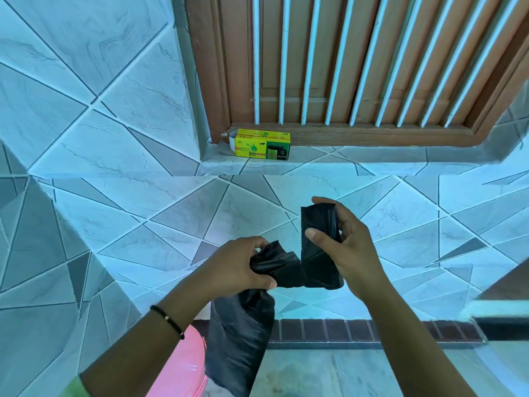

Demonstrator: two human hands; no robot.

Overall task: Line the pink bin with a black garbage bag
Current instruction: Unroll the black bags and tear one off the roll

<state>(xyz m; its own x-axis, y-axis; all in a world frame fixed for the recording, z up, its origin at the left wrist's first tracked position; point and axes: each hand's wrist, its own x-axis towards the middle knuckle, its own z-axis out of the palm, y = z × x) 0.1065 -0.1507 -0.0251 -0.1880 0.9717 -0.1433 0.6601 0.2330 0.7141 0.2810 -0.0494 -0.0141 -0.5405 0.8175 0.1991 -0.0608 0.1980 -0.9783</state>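
A black garbage bag (240, 336) hangs in front of me, partly unrolled. My right hand (347, 247) grips the still-rolled part of it, held upright. My left hand (239, 265) pinches the loose plastic just beside the roll, and the freed length droops down below that hand. The pink bin (183, 371) shows only as a curved rim at the bottom edge, under my left forearm and left of the hanging bag.
A yellow and green bin-bag box (262, 146), open at its left end, sits on the tiled window ledge (372, 161) below a brown barred window. Tiled walls surround me. A dark brick strip (372, 329) runs along the floor's edge.
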